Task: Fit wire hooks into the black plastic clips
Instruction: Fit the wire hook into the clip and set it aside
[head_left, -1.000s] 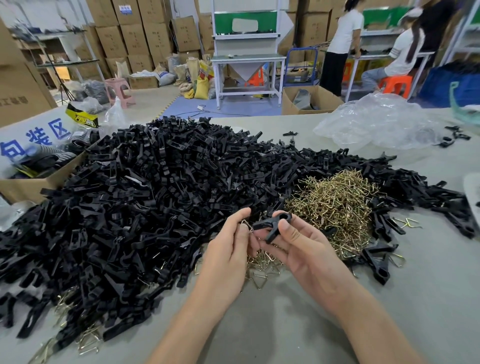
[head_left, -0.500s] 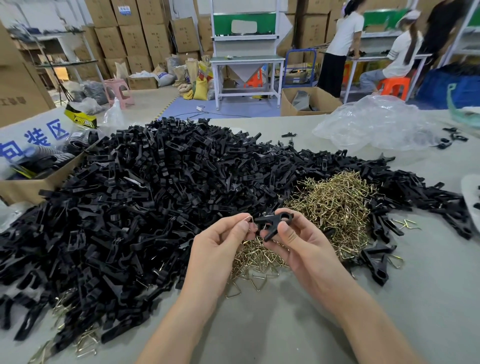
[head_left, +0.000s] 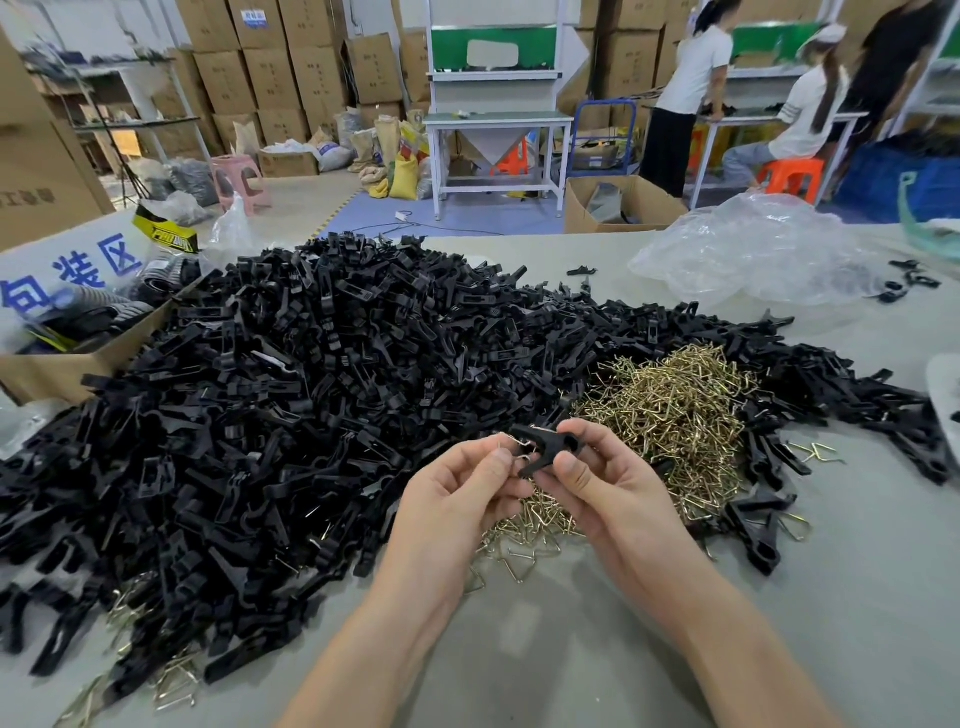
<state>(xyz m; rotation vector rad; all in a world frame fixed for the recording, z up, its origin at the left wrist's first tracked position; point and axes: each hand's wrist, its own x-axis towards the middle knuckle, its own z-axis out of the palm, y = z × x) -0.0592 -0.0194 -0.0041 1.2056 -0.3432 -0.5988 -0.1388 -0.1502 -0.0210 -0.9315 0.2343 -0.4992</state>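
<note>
A large heap of black plastic clips (head_left: 291, 405) covers the left and middle of the grey table (head_left: 545, 654). A pile of brass-coloured wire hooks (head_left: 670, 410) lies to its right. Just above the table, my right hand (head_left: 608, 488) grips one black clip (head_left: 545, 447) between thumb and fingers. My left hand (head_left: 457, 499) pinches a thin wire hook (head_left: 522, 448) at the clip's left side, where the wire meets the plastic. How far the hook sits in the clip is hidden by my fingers.
An open cardboard box (head_left: 67, 358) stands at the table's left edge. Crumpled clear plastic (head_left: 753, 254) lies at the back right. Loose hooks (head_left: 519, 540) are scattered under my hands. Clips with hooks (head_left: 758, 525) lie at the right. People work at benches behind.
Both hands stay close together over the table. My left hand has shifted its pinch on the wire hook against the clip, and the clip has tilted slightly in my right hand.
</note>
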